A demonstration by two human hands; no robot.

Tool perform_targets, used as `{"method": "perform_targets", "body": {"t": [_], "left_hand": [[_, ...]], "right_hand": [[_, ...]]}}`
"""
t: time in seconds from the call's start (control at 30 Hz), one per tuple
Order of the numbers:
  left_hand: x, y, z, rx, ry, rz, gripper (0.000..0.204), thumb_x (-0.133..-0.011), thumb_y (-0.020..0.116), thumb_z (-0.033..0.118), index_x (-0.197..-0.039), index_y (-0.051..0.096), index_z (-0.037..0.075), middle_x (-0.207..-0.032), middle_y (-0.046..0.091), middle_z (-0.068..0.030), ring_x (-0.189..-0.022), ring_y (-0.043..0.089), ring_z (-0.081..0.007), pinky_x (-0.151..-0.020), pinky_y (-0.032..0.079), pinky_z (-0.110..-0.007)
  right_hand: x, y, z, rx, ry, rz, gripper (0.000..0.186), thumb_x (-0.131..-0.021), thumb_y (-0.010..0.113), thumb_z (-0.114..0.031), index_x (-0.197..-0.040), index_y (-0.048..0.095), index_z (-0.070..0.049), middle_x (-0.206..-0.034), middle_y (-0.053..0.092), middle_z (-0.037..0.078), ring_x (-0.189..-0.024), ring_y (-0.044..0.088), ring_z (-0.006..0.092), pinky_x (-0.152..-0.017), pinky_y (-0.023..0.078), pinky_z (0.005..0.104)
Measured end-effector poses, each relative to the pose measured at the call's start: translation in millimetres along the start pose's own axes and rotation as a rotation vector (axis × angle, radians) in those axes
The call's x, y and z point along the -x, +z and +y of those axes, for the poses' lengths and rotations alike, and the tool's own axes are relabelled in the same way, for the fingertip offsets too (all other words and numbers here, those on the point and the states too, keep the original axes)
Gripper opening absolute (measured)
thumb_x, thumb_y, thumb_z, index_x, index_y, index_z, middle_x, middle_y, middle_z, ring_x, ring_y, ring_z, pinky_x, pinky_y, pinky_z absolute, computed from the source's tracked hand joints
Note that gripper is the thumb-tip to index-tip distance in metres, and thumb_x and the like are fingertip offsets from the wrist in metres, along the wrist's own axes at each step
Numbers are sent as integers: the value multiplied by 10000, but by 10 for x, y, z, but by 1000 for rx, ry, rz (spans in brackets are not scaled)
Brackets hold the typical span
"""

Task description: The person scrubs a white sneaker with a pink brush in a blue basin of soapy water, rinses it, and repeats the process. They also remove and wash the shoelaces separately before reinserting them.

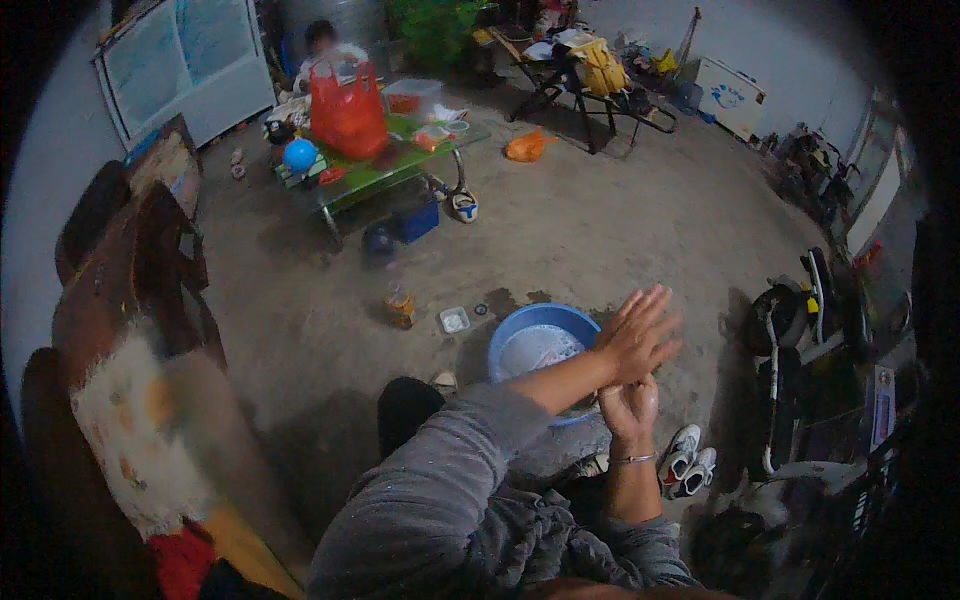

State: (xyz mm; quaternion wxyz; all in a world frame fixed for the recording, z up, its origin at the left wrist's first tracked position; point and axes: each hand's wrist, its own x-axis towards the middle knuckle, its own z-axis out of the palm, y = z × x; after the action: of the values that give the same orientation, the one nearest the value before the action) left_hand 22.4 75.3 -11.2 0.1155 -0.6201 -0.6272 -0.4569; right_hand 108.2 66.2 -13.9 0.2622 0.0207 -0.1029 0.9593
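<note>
My left hand (640, 335) reaches across from the left, above the right side of a blue basin (507, 325). Its fingers are stretched out and spread, slightly blurred, and it holds nothing. Just below, my right hand (630, 407) is raised against the heel of the left hand, palm side showing. A thin bracelet (633, 459) circles its wrist. Most of the right fingers are hidden behind the left hand and wrist. Inside the basin is whitish, sudsy water (535, 347) with pale cloth-like material in it. Both forearms wear pushed-up grey sleeves.
White shoes (684, 455) stand right of the basin. A small clear tub (454, 320) and an amber jar (400, 308) are on the floor to its left. Farther off, a green table (380, 180) bears a red bag (347, 115); a person (325, 50) is behind it. A brown sofa (100, 300) lines the left.
</note>
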Motion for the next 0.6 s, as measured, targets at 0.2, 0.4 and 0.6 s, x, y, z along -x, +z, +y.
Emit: {"method": "perform_targets", "body": {"t": [0.2, 0.4, 0.6], "left_hand": [[425, 179, 396, 83, 203, -13, 395, -747, 449, 290, -1071, 474, 64, -1207, 362, -151, -1142, 296, -328, -937, 198, -448], [41, 173, -156, -78, 89, -9, 404, -747, 435, 235, -1110, 441, 56, -1208, 357, -151, -1125, 303, -343, -927, 204, -448], [300, 88, 355, 122, 88, -154, 373, -799, 379, 209, -1146, 413, 76, -1247, 296, -161, -1159, 261, -313, -941, 172, -443]], "right_hand": [[-121, -312, -215, 155, -88, -152, 422, -874, 239, -259, -1236, 224, -42, -1273, 254, 134, -1173, 243, 246, -979, 184, 372], [26, -135, -121, 118, 6, 283, 362, -858, 311, -213, -1169, 328, -29, -1207, 343, 118, -1097, 341, 204, -935, 271, 317], [-315, -583, -120, 3, -69, -352, 359, -863, 289, -196, -1163, 333, -4, -1175, 386, 110, -1077, 373, 201, -927, 289, 316]]}}
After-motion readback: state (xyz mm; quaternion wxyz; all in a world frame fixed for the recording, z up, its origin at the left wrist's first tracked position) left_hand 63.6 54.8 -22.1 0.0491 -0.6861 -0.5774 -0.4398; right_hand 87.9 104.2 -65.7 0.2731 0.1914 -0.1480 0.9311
